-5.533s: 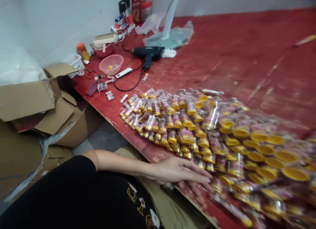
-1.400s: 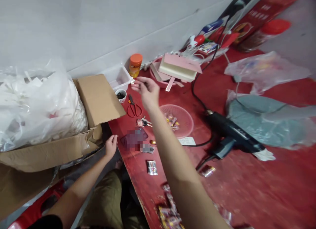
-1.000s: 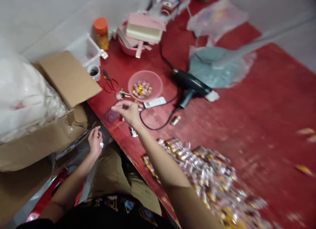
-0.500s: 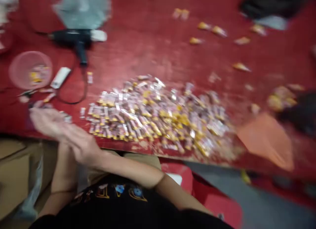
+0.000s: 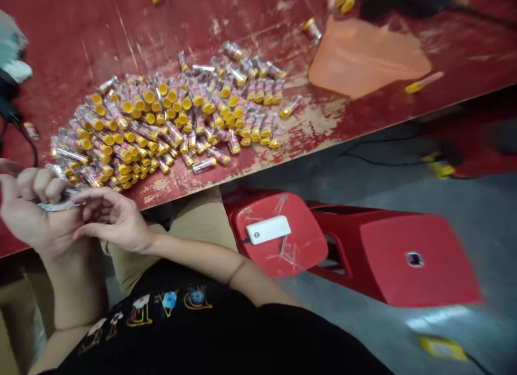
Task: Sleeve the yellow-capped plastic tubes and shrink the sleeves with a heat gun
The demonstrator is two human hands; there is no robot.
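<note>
1. The left grip [image 5: 28,213] pinches a slim silver packet [image 5: 58,206], which looks light and slippery and is best held by its edges.
2. The right grip [image 5: 111,220] hangs half-open just beside it.
3. Yellow-capped tubes [image 5: 137,122] lie heaped on the red counter [image 5: 68,35] just beyond both grips.

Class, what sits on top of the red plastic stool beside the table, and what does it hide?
A white oblong device lies on the red plastic stool, crossed by clear tape. The patch of stool directly beneath the device is covered and cannot be seen.
</note>
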